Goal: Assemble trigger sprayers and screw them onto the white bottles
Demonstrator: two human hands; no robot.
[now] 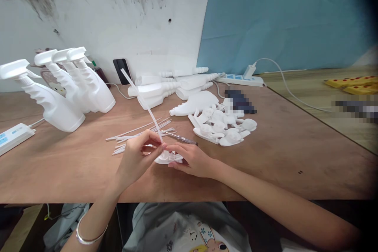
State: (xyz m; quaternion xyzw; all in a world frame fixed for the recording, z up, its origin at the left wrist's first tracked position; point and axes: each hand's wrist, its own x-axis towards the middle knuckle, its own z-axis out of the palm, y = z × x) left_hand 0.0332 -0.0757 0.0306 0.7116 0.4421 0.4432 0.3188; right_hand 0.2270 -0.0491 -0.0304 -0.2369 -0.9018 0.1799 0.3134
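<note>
My left hand [144, 151] pinches a thin white plastic tube [147, 108] near its lower end; the tube leans up and to the left. Below the pinch lies a white spray trigger head [167, 158], and my right hand [191, 159] closes its fingers around that head's right side. The tube's lower end meets the trigger head, though my fingertips hide the exact joint. Several loose white tubes [124, 138] lie just behind my left hand. A screwdriver [183, 139] rests behind my right hand.
Several spray trigger heads [220, 126] form a pile right of centre. White bottles [195, 102] lie behind them, and assembled spray bottles [59, 102] stand at left. Power strips [14, 136] sit at the left edge and far back. A phone [120, 70] leans against the wall.
</note>
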